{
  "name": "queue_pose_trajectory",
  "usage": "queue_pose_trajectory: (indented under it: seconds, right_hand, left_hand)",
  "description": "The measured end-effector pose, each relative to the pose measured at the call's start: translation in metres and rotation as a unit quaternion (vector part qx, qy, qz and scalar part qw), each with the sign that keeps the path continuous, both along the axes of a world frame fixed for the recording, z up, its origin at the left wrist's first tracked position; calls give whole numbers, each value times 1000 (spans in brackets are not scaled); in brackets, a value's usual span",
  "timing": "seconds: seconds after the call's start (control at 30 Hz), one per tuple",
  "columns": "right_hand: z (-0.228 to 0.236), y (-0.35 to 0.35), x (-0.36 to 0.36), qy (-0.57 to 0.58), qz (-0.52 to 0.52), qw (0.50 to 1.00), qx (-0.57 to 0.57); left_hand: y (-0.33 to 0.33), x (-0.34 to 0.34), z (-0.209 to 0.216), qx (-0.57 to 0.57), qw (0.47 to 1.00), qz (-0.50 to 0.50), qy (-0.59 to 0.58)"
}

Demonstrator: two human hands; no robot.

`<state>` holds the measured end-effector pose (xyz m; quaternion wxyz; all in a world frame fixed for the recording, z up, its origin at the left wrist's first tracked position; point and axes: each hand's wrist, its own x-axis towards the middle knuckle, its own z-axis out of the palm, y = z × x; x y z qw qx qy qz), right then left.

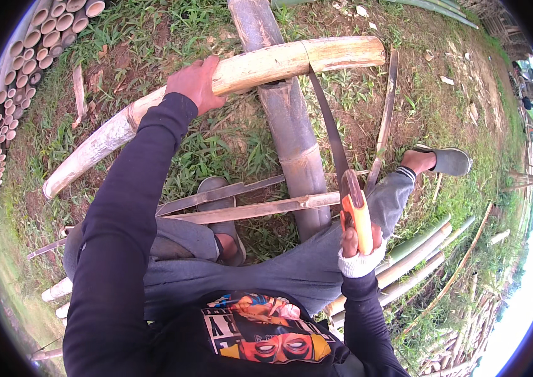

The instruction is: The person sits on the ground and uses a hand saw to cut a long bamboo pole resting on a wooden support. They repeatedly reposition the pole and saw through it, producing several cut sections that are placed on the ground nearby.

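Observation:
A pale, debarked log, cut flat at its right end, lies across a thick grey bamboo pole. My left hand grips the log from above, left of the pole. In my right hand is the orange handle of a hand saw. The saw's blade runs away from me to the log, its tip end at a dark cut line right of the pole. How deep the cut goes I cannot tell. A white knitted cuff shows at my right wrist.
Split bamboo strips cross the pole close to my legs; another strip lies right of the saw. Stacked bamboo stands at the far left. More poles lie right of my knee, on grassy ground.

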<state>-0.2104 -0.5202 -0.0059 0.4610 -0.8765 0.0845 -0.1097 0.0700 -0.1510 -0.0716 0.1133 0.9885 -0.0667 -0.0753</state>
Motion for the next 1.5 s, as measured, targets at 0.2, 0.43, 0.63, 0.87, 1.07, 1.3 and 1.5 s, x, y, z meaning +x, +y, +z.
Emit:
queue_pose_trajectory:
  seconds: [0.2, 0.43, 0.63, 0.87, 1.07, 1.3, 1.5]
  right_hand:
    - [-16, 43, 158, -48, 60, 997, 5]
    - [-21, 37, 146, -78, 73, 994, -27]
    - [8, 4, -10, 5, 24, 1000, -11]
    - [-35, 66, 245, -143, 96, 985, -17]
    - [-2, 22, 83, -9, 47, 998, -40]
    - [-13, 25, 79, -81, 40, 995, -52]
    - [-28, 62, 234, -62, 62, 996, -31]
  left_hand:
    - [-3, 0, 2, 3, 1000, 9, 3]
    - [-4, -2, 17, 16, 1000, 3, 1]
    - [-3, 0, 2, 14, 1000, 8, 17]
    - [-4, -3, 12, 10, 1000, 10, 13]
    - [-4, -1, 11, 14, 1000, 8, 13]
    - [-1, -1, 1, 2, 1000, -1, -8]
    - [-3, -5, 16, 1, 1000, 8, 13]
